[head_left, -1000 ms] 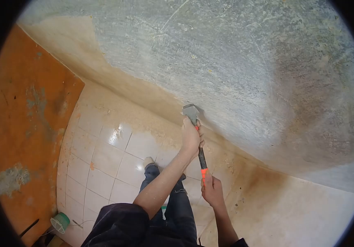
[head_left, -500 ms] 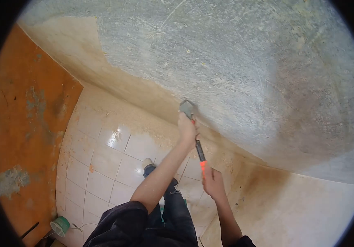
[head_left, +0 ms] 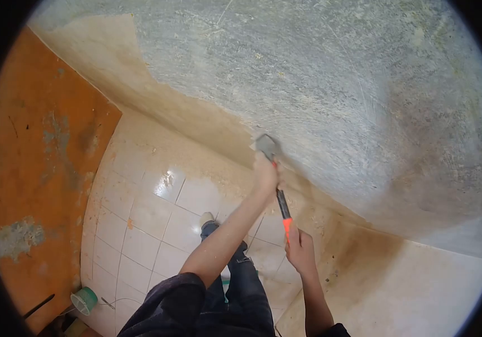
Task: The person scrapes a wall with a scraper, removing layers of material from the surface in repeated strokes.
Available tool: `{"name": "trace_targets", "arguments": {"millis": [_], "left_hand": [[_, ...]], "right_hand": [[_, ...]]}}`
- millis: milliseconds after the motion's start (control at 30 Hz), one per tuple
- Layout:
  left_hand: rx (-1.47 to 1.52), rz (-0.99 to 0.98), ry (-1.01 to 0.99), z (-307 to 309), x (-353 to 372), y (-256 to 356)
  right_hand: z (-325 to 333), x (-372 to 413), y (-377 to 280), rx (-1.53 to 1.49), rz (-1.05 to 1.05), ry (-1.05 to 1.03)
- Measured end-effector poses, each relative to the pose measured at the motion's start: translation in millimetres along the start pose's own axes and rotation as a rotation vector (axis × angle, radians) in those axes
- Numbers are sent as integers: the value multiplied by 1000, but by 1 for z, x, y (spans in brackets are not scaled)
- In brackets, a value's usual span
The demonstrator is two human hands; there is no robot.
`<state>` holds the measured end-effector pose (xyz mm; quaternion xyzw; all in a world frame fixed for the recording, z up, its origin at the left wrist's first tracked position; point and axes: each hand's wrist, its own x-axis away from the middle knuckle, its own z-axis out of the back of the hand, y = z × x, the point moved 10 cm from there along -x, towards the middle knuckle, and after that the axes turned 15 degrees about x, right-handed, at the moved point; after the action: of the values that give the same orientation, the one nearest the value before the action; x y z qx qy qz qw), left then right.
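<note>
A long-handled scraper (head_left: 283,203) with a black and orange handle slants across the middle of the view. Its wide grey head (head_left: 265,144) is against the wall, where the rough grey surface meets a smooth tan strip. My left hand (head_left: 265,175) is closed around the upper shaft, just below the head. Lower down, my right hand (head_left: 300,250) grips the orange end of the handle. The scraped grey wall (head_left: 319,106) fills the upper part of the view, with the tan strip (head_left: 196,119) along its foot.
White floor tiles (head_left: 157,224) below carry tan dust and crumbs, thickest along the wall. An orange wall (head_left: 33,151) with peeled patches stands at left. A green and white container (head_left: 84,300) sits at lower left. A pale surface (head_left: 420,281) stained brown spans the lower right.
The view has shifted a little. Both hands and the scraper have moved slightly right in the picture, and its head sits slightly lower against the wall. Both grips are kept.
</note>
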<state>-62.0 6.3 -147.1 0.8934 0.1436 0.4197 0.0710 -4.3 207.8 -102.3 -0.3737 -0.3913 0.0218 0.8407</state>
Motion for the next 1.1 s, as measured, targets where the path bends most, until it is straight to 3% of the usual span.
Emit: {"name": "trace_targets", "arguments": {"millis": [67, 200, 467, 567, 633, 800, 967, 1100], "left_hand": [[48, -64, -33, 6, -15, 14], [8, 28, -57, -2, 0, -2], [-3, -11, -56, -12, 8, -3], [7, 76, -63, -19, 16, -16], [61, -49, -24, -11, 2, 12], [24, 37, -48, -30, 31, 6], [28, -78, -94, -14, 3, 49], [-4, 45, -44, -29, 34, 6]], "right_hand": [[2, -11, -21, 156, 109, 71], [-1, -3, -20, 149, 53, 41], [8, 8, 3, 42, 25, 79], [22, 17, -19, 54, 14, 23], [15, 4, -34, 87, 45, 21], [21, 26, -41, 123, 95, 81], [-6, 4, -62, 104, 155, 23], [14, 30, -43, 112, 58, 81]]}}
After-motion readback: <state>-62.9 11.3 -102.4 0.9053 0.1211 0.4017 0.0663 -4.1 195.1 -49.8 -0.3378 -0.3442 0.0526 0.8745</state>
